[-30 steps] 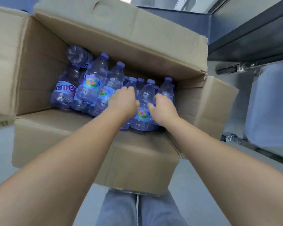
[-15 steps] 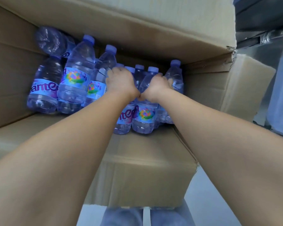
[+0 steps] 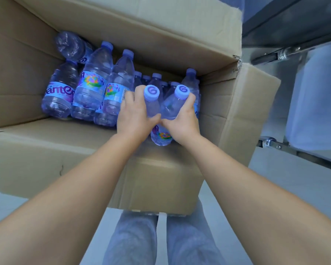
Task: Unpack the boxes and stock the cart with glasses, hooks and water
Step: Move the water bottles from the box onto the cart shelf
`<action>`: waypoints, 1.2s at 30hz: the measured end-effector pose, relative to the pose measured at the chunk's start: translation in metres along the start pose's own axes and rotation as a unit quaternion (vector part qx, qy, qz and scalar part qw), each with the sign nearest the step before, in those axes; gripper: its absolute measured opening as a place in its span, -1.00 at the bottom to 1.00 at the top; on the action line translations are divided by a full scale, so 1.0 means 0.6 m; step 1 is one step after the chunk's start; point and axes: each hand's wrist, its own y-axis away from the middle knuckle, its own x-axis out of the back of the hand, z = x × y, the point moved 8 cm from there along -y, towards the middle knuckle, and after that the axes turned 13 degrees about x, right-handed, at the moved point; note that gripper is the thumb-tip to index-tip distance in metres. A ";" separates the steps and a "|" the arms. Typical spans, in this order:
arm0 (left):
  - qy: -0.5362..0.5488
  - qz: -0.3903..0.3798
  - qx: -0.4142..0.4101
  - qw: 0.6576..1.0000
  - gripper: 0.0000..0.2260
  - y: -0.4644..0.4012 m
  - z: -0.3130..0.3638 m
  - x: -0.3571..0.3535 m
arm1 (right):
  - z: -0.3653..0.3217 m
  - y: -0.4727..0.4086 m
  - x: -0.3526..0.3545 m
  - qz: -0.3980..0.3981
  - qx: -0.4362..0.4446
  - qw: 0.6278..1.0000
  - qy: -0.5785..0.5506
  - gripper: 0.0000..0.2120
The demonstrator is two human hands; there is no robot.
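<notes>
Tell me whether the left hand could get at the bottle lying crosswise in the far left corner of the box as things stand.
Probably not right now: the left hand grips a bottle. The path looks free, since the flaps of the box stand open and nothing covers the crosswise bottle.

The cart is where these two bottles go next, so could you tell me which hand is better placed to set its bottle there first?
Probably the right hand. It grips the right bottle, and the cart stands on that side; the left hand would reach across.

The hands (image 3: 157,119) cover most of two held bottles (image 3: 161,108); the box (image 3: 161,44) is cut off upper left; the cart (image 3: 313,92) at right is blurred.
</notes>
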 end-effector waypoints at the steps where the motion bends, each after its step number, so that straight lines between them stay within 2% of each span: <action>1: 0.000 0.013 -0.006 1.000 -0.35 0.019 0.008 0.008 | -0.003 0.018 0.013 0.015 0.007 1.000 0.003 -0.29; 4: 0.004 0.022 -0.015 1.000 -0.37 0.085 0.042 0.028 | -0.005 0.084 0.065 0.080 0.020 0.996 -0.046 -0.30; 8: 0.014 0.030 -0.069 0.997 -0.40 0.197 0.114 0.036 | 0.011 0.185 0.153 0.157 0.026 0.979 -0.124 -0.41; 10: 0.016 0.049 -0.096 0.994 -0.43 0.249 0.145 0.036 | 0.023 0.233 0.197 0.185 0.033 0.972 -0.143 -0.48; 15: 0.061 0.098 -0.134 0.984 -0.43 0.410 0.209 0.004 | 0.086 0.367 0.301 0.219 0.090 0.962 -0.138 -0.45; 18: 0.075 0.107 -0.173 0.976 -0.44 0.516 0.242 -0.056 | 0.152 0.449 0.357 0.224 0.085 0.961 -0.137 -0.45; 22: 0.077 0.069 -0.161 0.982 -0.48 0.638 0.265 -0.152 | 0.233 0.566 0.438 0.230 0.074 0.963 -0.118 -0.50; 25: 0.081 0.024 -0.165 0.983 -0.51 0.700 0.284 -0.221 | 0.271 0.628 0.493 0.215 0.080 0.967 -0.112 -0.43; 32: 0.087 -0.035 -0.176 0.980 -0.51 0.772 0.366 -0.381 | 0.402 0.677 0.604 0.218 0.105 0.964 -0.106 -0.37; 36: 0.100 -0.027 -0.159 0.982 -0.51 0.807 0.430 -0.472 | 0.488 0.669 0.682 0.214 0.123 0.964 -0.102 -0.48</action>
